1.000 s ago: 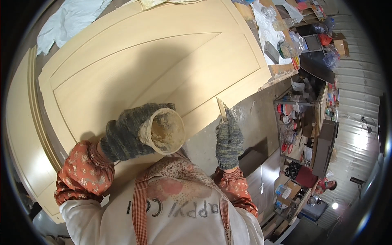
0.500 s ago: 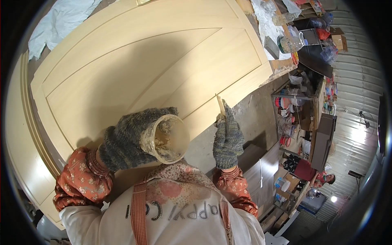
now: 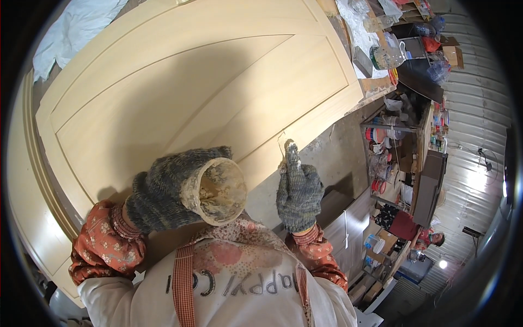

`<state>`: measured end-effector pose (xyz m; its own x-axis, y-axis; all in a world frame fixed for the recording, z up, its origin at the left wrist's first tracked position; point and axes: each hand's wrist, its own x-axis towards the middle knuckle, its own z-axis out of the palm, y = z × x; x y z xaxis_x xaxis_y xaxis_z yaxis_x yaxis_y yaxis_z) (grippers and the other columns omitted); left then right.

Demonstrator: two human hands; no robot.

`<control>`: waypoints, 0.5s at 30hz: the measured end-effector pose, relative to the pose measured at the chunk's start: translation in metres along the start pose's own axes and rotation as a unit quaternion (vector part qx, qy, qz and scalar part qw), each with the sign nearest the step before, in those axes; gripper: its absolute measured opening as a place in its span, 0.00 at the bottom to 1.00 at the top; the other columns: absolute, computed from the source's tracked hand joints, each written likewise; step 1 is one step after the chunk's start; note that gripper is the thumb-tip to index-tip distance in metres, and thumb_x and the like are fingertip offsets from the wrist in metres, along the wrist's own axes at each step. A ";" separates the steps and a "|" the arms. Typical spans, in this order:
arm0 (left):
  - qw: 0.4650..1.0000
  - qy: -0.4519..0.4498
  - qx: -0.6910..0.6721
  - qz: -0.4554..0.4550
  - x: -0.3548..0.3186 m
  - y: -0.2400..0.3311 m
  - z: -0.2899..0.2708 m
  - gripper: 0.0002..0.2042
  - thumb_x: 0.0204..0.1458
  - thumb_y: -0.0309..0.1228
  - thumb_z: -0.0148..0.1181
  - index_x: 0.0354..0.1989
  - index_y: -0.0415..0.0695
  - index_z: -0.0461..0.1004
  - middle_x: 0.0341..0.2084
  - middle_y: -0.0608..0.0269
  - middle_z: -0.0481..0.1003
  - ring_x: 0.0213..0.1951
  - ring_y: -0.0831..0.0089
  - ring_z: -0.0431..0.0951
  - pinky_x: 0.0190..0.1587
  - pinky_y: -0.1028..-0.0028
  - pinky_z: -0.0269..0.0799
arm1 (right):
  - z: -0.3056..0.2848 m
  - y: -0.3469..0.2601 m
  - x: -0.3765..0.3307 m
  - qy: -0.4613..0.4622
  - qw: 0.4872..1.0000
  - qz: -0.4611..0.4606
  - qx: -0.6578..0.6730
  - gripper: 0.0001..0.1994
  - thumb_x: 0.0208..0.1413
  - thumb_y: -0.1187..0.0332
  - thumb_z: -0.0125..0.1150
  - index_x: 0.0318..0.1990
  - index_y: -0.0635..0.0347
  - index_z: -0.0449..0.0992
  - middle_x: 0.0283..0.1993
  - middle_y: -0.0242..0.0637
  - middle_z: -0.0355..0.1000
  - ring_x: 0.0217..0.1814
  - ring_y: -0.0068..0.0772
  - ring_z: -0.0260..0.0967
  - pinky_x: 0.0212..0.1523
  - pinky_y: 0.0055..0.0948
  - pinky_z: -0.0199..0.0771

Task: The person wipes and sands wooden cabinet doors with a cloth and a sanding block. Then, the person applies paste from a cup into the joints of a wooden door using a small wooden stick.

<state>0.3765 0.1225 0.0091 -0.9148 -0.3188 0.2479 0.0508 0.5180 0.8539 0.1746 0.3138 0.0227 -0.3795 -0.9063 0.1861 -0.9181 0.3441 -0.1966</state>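
Observation:
My left hand (image 3: pixel 163 191), in a grey knitted glove, grips a paste-smeared cup (image 3: pixel 215 191) tilted with its mouth toward me. My right hand (image 3: pixel 298 188), also gloved, pinches a thin flat scraper (image 3: pixel 284 146) whose blade touches the near edge of a pale wooden door panel (image 3: pixel 180 92). The panel lies flat and fills the upper left of the view, with raised frames and a curved inset.
A cluttered bench (image 3: pixel 381 43) with bottles and plastic lies beyond the panel's right end. Metal shelves (image 3: pixel 397 158) with tins and boxes stand at right. A person in red (image 3: pixel 406 226) sits lower right. White cloth (image 3: pixel 76 27) lies upper left.
The view has shifted slightly; my right hand with the scraper stays at the panel's edge, and the cup has tilted a little lower toward my chest.

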 end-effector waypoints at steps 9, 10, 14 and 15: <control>0.998 0.000 -0.037 -0.043 0.000 0.003 -0.001 0.35 0.39 0.42 0.76 0.56 0.40 0.71 0.48 0.54 0.77 0.48 0.62 0.79 0.51 0.68 0.76 | 0.004 0.005 0.008 0.016 0.999 0.020 0.046 0.27 0.56 0.74 0.55 0.65 0.52 0.66 0.31 0.44 0.66 0.26 0.40 0.65 0.28 0.38 0.68; 0.998 0.000 -0.046 -0.044 0.001 0.004 -0.002 0.35 0.38 0.42 0.76 0.56 0.40 0.71 0.48 0.54 0.77 0.47 0.62 0.79 0.51 0.67 0.76 | 0.003 0.004 0.008 0.010 0.999 0.020 0.028 0.26 0.56 0.75 0.54 0.65 0.52 0.66 0.31 0.44 0.66 0.26 0.40 0.65 0.28 0.38 0.67; 0.998 -0.010 -0.022 -0.061 0.003 0.008 -0.005 0.35 0.38 0.42 0.76 0.56 0.40 0.71 0.47 0.53 0.77 0.47 0.61 0.79 0.51 0.67 0.76 | 0.002 0.003 0.005 0.001 0.998 0.028 0.053 0.27 0.56 0.76 0.54 0.65 0.53 0.66 0.31 0.44 0.67 0.27 0.40 0.66 0.28 0.37 0.68; 0.998 -0.008 -0.020 -0.056 0.003 0.009 -0.004 0.35 0.38 0.42 0.76 0.56 0.40 0.71 0.47 0.53 0.77 0.47 0.60 0.80 0.51 0.66 0.76 | 0.001 0.004 0.005 0.000 0.998 0.036 0.060 0.27 0.56 0.77 0.54 0.65 0.53 0.66 0.32 0.45 0.68 0.27 0.40 0.67 0.28 0.36 0.68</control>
<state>0.3759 0.1225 0.0194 -0.9218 -0.3608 0.1421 -0.0374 0.4474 0.8936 0.1692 0.3103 0.0221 -0.4442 -0.8800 0.1680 -0.8681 0.3764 -0.3236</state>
